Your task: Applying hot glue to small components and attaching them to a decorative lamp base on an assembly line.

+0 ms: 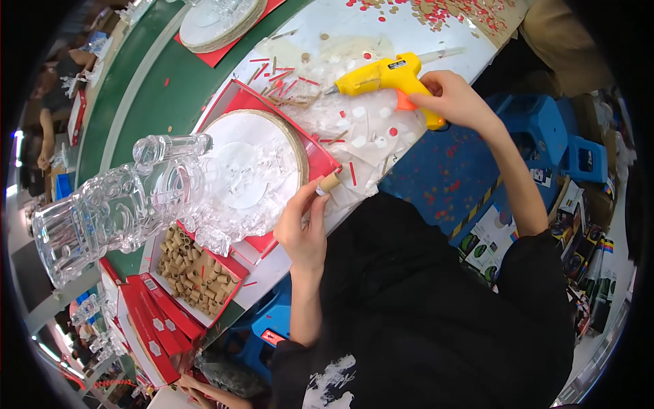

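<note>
Between the thumb and fingers of my left hand is a short brown cardboard tube, tilted, with something whitish at its lower end. My right hand grips the handle of a yellow hot glue gun. The gun's nozzle points left over the table, and a pale glue stick sticks out of its back. Left of my left hand, a shallow red box holds round white discs with clear, crinkled material beside them. A large clear, glassy figure-like piece stands next to it.
An open box of cardboard tubes sits at the lower left, beside stacked red boxes. Dried glue, red strips and dots litter the white table. Beyond runs a green surface. Blue stools stand right. Another person's hand shows below.
</note>
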`<control>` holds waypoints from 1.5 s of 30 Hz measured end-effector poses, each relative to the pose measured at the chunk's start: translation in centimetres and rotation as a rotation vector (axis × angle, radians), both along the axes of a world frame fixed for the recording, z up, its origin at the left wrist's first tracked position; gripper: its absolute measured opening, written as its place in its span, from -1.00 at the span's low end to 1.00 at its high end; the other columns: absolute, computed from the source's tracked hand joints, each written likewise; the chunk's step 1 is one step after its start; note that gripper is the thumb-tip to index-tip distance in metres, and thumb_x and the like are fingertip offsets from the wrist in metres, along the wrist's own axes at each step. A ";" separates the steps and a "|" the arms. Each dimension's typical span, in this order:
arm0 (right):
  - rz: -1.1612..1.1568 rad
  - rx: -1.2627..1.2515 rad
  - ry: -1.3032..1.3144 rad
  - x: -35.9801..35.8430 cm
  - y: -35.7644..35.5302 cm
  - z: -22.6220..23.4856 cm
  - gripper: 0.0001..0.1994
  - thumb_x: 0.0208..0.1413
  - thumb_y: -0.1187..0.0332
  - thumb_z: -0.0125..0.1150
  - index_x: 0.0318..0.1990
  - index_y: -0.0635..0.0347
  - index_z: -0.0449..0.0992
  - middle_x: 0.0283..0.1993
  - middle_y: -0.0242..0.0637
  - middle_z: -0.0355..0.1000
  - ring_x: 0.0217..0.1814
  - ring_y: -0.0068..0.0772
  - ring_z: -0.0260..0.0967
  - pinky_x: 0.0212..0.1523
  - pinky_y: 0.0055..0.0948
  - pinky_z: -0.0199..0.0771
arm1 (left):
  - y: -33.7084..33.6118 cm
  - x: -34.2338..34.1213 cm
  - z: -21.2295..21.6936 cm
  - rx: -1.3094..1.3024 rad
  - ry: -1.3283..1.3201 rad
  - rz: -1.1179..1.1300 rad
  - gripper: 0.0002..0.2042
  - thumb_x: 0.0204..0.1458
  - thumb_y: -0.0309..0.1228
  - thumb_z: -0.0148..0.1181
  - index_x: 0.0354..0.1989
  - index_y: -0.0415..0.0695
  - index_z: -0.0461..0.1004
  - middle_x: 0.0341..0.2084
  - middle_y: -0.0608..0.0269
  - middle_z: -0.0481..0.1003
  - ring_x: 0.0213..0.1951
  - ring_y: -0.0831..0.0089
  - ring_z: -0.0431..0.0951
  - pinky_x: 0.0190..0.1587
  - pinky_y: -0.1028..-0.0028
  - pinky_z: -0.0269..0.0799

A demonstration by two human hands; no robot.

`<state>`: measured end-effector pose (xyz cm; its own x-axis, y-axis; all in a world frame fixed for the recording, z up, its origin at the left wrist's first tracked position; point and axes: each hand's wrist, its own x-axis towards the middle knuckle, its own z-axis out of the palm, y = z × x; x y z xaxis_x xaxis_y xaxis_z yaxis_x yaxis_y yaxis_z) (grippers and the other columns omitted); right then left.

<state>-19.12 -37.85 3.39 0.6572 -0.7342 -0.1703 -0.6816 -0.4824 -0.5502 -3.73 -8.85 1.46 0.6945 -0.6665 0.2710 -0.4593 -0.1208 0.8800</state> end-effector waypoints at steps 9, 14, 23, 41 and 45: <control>0.119 0.987 -0.628 -4.0 6.4 1.4 -0.26 -0.09 0.11 0.31 0.20 0.30 0.18 0.01 -0.08 0.36 0.09 -0.17 0.39 0.02 -0.30 0.47 | -0.1 0.3 -0.2 -0.036 0.019 -0.010 -0.77 -0.08 -0.66 0.28 -0.22 -0.28 0.45 -0.25 0.07 0.59 -0.26 0.35 0.63 -0.19 0.46 0.57; 0.168 1.189 -0.764 -5.3 10.5 2.2 -0.40 -0.01 0.29 0.21 0.19 0.26 0.18 -0.17 -0.12 0.45 -0.06 -0.24 0.45 -0.03 -0.30 0.48 | 0.3 0.5 -0.6 -0.028 0.041 0.016 -0.77 -0.07 -0.66 0.27 -0.20 -0.28 0.46 -0.28 0.09 0.59 -0.30 0.36 0.63 -0.23 0.47 0.57; 0.184 1.270 -0.767 -5.6 11.5 0.9 -0.58 0.02 0.32 0.15 0.04 0.27 0.28 -0.39 -0.23 0.42 -0.32 -0.41 0.44 -0.16 -0.38 0.48 | 0.5 0.4 -0.3 0.020 0.024 -0.008 -0.77 -0.01 -0.68 0.20 -0.15 -0.32 0.43 -0.28 0.07 0.57 -0.27 0.39 0.61 -0.17 0.47 0.54; 0.143 1.232 -0.755 -5.0 11.6 0.3 -0.57 0.00 0.25 0.17 0.00 0.27 0.30 -0.46 -0.29 0.39 -0.42 -0.46 0.41 -0.28 -0.47 0.46 | 0.7 0.5 0.0 0.062 0.023 -0.052 -0.79 0.03 -0.69 0.17 -0.15 -0.35 0.40 -0.23 0.03 0.55 -0.20 0.41 0.59 -0.11 0.49 0.54; 0.120 1.206 -0.737 -4.9 11.5 0.1 -0.55 -0.03 0.21 0.19 -0.02 0.27 0.32 -0.49 -0.31 0.38 -0.45 -0.49 0.40 -0.33 -0.52 0.46 | 0.3 0.5 -0.2 0.004 -0.014 0.011 -0.78 -0.04 -0.63 0.27 -0.19 -0.28 0.48 -0.32 0.12 0.60 -0.36 0.40 0.63 -0.28 0.51 0.55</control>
